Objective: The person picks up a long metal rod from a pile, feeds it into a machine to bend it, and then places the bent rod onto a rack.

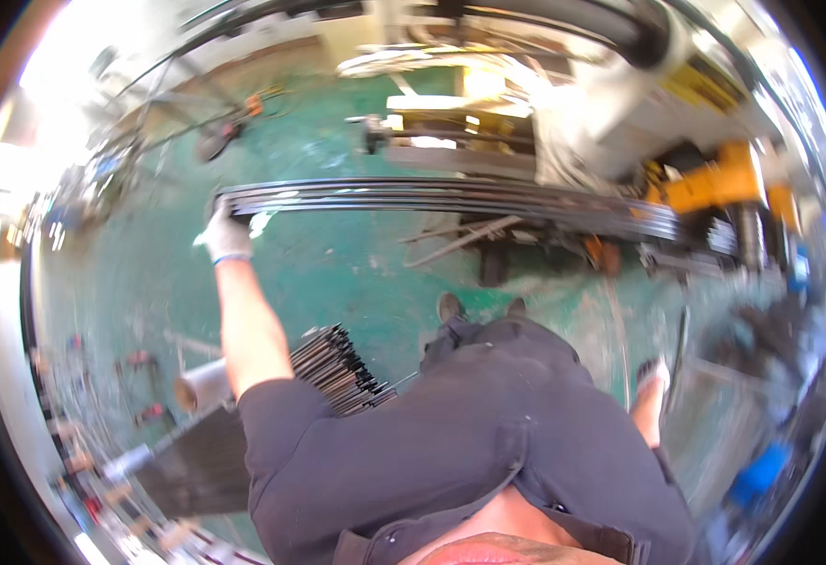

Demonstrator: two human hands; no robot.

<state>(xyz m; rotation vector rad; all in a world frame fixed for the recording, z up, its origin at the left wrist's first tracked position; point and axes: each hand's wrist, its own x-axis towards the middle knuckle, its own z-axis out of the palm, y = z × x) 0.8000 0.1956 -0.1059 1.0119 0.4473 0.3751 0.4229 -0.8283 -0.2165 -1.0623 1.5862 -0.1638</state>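
Observation:
My left hand, in a white glove, reaches out to the far left. Its fingers close round the left end of several long dark metal bars, which lie side by side in a bundle. The bars stretch across to the right, where their other end lies by an orange and black machine part. Low beside my body on the right hangs my right hand, also gloved. Blur hides its fingers, and I cannot tell whether it holds anything.
A stack of dark bars lies at my left, next to a pale roll and a dark flat sheet. Machinery with a yellow-topped frame stands ahead. A blue object sits at lower right on the green floor.

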